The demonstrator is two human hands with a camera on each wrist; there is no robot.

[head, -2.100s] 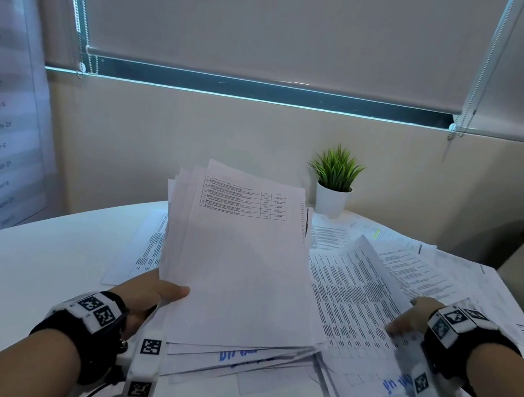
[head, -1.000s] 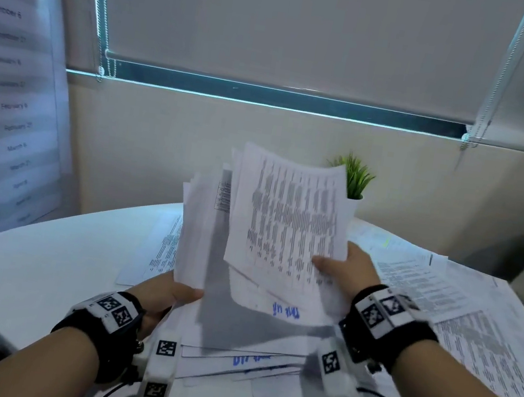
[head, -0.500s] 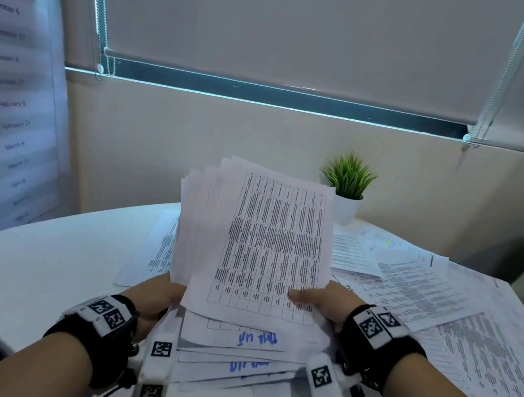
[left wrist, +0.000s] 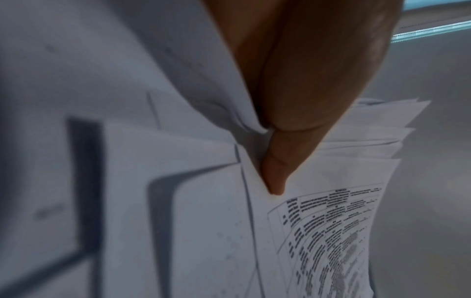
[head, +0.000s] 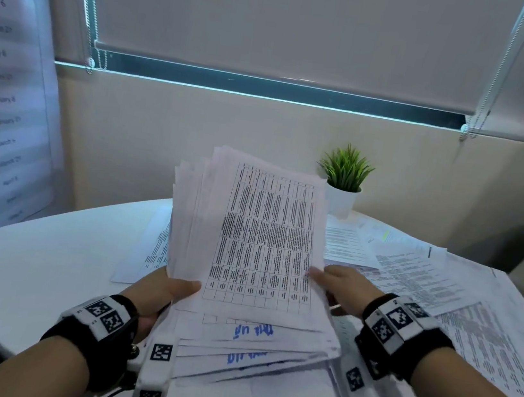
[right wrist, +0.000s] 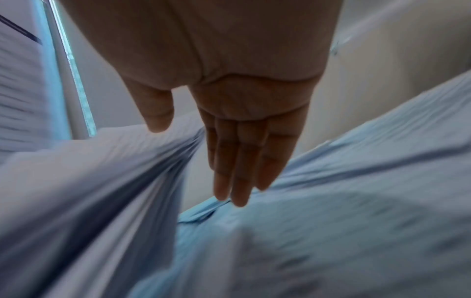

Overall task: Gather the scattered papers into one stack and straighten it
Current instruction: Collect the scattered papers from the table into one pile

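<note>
Over the near edge of the table (head: pixel 27 253), the stack (head: pixel 256 251) is being propped up at a tilt, far end raised, probably so new sheets can be slid on top and the edges squared up later. It's gripped by the left hand (head: pixel 160 291) at its lower-left corner, thumb pressed on the top sheet and, as far as can be judged, fingers tucked underneath. The right hand (head: pixel 339 286) is kept flat against the stack's right edge, fingers (right wrist: pixel 237 171) straight and together, nothing clutched, likely to nudge sheets into line. Quite a few loose papers (head: pixel 427 282) are still spread toward the table's right and far edges, with one more left of the stack, so gathering looks maybe halfway done. A potted plant (head: pixel 344 179) is parked at the far edge.
</note>
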